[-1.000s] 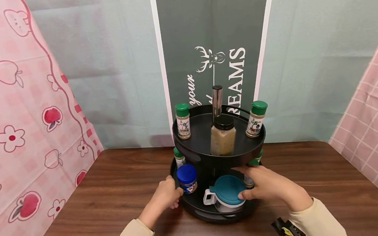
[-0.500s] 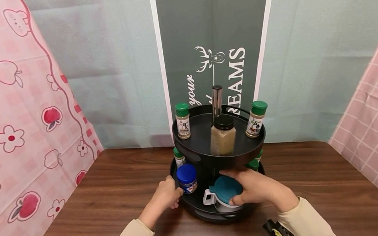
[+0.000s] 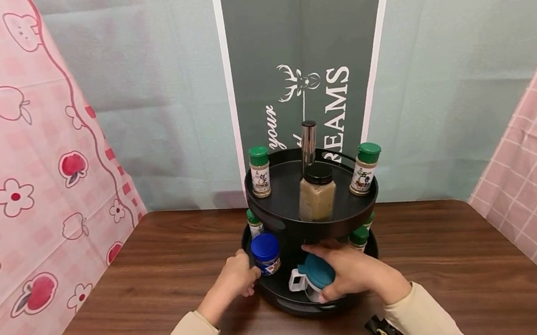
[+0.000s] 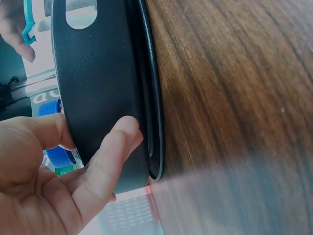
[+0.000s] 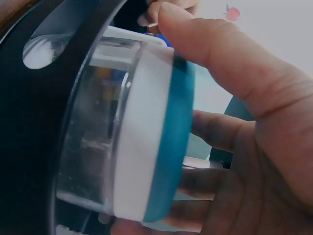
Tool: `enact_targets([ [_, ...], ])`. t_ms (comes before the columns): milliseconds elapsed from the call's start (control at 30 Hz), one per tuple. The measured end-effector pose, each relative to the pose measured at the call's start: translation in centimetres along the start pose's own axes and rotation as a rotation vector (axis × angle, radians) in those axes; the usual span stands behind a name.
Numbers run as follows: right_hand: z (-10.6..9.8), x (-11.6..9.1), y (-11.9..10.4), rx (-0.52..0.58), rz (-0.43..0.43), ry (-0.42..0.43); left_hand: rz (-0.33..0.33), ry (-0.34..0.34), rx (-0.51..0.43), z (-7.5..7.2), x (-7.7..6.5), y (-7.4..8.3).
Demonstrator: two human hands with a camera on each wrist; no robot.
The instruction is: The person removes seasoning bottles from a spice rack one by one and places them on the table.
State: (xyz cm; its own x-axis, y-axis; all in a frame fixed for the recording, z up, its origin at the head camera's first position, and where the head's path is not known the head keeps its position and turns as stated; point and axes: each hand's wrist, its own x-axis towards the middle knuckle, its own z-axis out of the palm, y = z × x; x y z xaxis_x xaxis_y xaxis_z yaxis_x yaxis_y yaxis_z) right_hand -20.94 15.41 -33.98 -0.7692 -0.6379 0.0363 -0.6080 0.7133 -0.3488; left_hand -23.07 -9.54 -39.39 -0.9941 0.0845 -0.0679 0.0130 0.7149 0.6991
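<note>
Teal-lidded, the clear jar [image 3: 319,270] sits near-side on the black lower tray [image 3: 289,305]; right hand [image 3: 352,268] has fingers spread, curled round it! Left hand [image 3: 235,275] grips the tray's left rim; above, black-capped jar [image 3: 318,198] holds tan powder [image 3: 317,201].

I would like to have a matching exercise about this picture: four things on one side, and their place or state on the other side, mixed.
1. Black-lidded jar
2. Blue-lidded jar
3. Teal-lidded jar
4. Left hand

A. Gripping the rim of the lower tray
B. On the lower tray, with the right hand around it
C. On the upper tray, near its front edge
D. On the lower tray, next to the left hand

Pairs: 1-C, 2-D, 3-B, 4-A
</note>
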Motion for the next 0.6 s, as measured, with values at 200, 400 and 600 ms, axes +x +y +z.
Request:
enact_targets([
  [200, 0.41, 0.27, 0.01, -0.022, 0.002, 0.005, -0.005, 0.003, 0.0, 0.03, 0.06, 0.04],
  [400, 0.67, 0.43, -0.05, -0.037, 0.029, -0.005, 0.003, 0.001, 0.002, -0.02, 0.04, -0.08],
  [600, 0.94, 0.52, -0.02, -0.047, 0.042, 0.005, 0.012, -0.01, -0.001, -0.14, -0.01, -0.03],
])
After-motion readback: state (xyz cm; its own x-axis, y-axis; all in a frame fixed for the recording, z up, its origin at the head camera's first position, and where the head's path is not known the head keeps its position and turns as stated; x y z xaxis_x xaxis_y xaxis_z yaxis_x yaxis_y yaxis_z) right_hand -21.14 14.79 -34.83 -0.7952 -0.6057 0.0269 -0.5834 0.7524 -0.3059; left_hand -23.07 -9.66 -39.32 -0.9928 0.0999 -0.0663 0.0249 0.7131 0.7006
